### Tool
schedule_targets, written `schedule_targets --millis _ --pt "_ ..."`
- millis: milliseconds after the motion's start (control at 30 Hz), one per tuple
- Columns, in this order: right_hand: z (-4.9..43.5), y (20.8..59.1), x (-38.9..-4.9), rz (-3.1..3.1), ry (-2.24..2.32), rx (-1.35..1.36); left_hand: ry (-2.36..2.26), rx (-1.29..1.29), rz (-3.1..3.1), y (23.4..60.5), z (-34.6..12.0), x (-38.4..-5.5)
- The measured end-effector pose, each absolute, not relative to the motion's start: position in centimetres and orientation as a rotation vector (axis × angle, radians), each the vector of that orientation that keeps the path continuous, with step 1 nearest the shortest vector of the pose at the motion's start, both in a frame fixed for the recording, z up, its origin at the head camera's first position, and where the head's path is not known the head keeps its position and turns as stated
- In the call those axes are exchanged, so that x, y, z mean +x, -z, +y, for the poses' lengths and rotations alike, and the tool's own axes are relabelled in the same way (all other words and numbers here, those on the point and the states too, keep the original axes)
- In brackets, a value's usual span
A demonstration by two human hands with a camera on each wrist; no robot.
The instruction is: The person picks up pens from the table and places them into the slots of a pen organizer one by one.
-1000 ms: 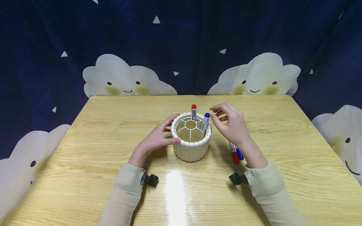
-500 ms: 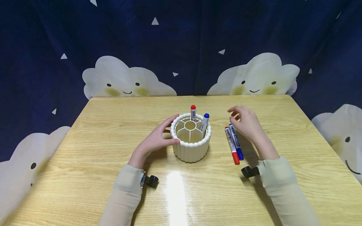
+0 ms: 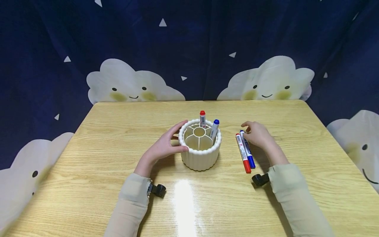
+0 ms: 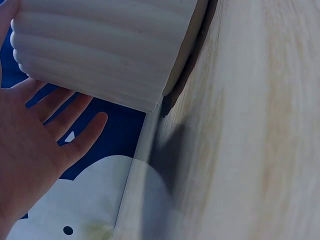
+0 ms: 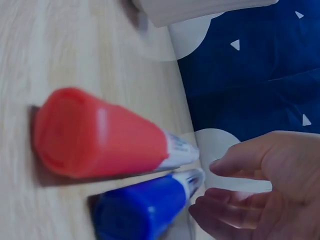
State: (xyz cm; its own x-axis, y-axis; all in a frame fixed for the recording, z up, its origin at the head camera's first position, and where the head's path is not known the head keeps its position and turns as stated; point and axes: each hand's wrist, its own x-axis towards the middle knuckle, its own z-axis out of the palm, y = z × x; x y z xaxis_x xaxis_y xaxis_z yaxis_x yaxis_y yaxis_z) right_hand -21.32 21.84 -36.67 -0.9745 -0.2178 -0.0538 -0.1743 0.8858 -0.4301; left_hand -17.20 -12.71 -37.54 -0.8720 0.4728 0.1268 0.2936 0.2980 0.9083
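Observation:
A cream fluted pen holder [image 3: 199, 160] with a beaded rim and inner compartments stands upright on the table. My left hand [image 3: 164, 144] holds it from the left, thumb at the near rim and fingers round the far side; the left wrist view shows that hand [image 4: 37, 145] against the fluted wall. In the holder stand a red-capped marker [image 3: 202, 119] and a blue-capped marker [image 3: 214, 130]. A red marker [image 3: 243, 153] and a blue marker [image 3: 248, 151] lie side by side to its right. Over the blue one's far end hovers my right hand [image 3: 259, 135], thumb and fingers apart, contact unclear.
The wooden table [image 3: 118, 131] reaches back to a dark blue curtain [image 3: 201, 42] printed with clouds and triangles. A bright reflection lies on the tabletop in front of the holder. Each wrist wears a small black camera.
My right hand has moved right, away from the holder's blue marker, then down toward the two lying markers, uncovering them. The left hand stays on the pen holder.

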Motion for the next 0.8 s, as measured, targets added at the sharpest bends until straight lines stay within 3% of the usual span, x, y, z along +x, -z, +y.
schedule_targets --millis 533,800 --pt "22.0 38.0 -22.0 2.877 0.668 -0.263 -1.612 0.679 2.349 35.7 -12.4 -16.3" --pt "22.1 36.4 -21.1 2.914 0.707 -0.236 -1.618 0.725 2.383 37.5 -12.7 -17.2"
